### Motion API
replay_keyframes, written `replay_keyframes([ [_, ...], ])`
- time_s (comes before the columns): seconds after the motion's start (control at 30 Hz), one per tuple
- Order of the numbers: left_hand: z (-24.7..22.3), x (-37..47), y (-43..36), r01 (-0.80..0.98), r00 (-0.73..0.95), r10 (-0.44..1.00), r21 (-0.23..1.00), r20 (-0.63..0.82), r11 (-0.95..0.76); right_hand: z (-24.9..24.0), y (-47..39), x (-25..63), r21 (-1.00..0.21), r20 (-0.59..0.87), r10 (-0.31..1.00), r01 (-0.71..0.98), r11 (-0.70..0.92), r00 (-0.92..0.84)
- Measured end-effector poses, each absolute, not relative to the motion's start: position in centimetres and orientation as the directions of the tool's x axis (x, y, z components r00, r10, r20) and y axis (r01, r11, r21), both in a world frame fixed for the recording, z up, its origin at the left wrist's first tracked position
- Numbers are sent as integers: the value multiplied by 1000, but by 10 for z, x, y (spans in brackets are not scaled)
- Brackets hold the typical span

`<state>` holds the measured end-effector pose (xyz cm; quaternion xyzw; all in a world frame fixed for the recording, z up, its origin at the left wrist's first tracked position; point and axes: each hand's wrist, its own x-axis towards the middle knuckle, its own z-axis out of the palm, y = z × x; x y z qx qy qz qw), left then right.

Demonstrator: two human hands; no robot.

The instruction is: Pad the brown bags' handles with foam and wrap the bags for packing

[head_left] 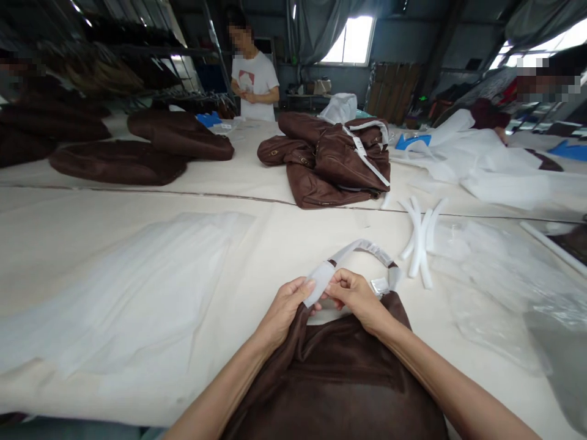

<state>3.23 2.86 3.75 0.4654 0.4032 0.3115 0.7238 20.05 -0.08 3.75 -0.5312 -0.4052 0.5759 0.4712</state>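
A dark brown leather bag [348, 391] lies in front of me, its strap arching away over the table. White foam wrap [320, 287] covers the strap's left part, and more white wrapping [367, 245] runs round the top and right side. My left hand [290, 304] pinches the wrapped strap from the left, thumb on top. From the right, my right hand [353, 296] has its fingers closed at the edge of the same wrap; the fingertips are partly hidden. A small clear packet [380, 285] sits by the strap's right end.
Several white foam strips [417, 244] lie right of the strap. Thin white sheets [137, 293] spread at left, clear plastic bags [495, 293] at right. Brown bags [339, 159] are piled beyond the table seam [220, 194]. A person in a white T-shirt [254, 82] stands across the table.
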Motion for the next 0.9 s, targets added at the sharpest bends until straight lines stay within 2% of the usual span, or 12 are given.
replay_keyframes([
  [0.17,44,34,29,-49,497,808,919,-317,391,32,4,193,-971,-223,972,-99,-215,75],
  [0.37,52,40,30,13,451,834,936,-319,351,28,5,183,-992,-110,976,41,-120,186],
  [0.47,52,42,28,19,402,874,956,-275,292,35,-3,189,-981,-148,988,-132,-141,48],
  [0.57,51,45,27,42,343,907,969,-243,244,40,-10,198,-903,-217,971,-358,-239,-100],
  [0.67,50,50,25,69,336,916,976,-218,207,39,-11,196,-869,-284,958,-410,-278,-48],
  [0.77,52,52,23,114,366,905,976,-217,188,34,-5,187,-872,-284,958,-426,-242,37],
  [0.9,49,55,34,294,286,899,923,-332,247,31,10,189,-812,-286,950,-557,-172,123],
])
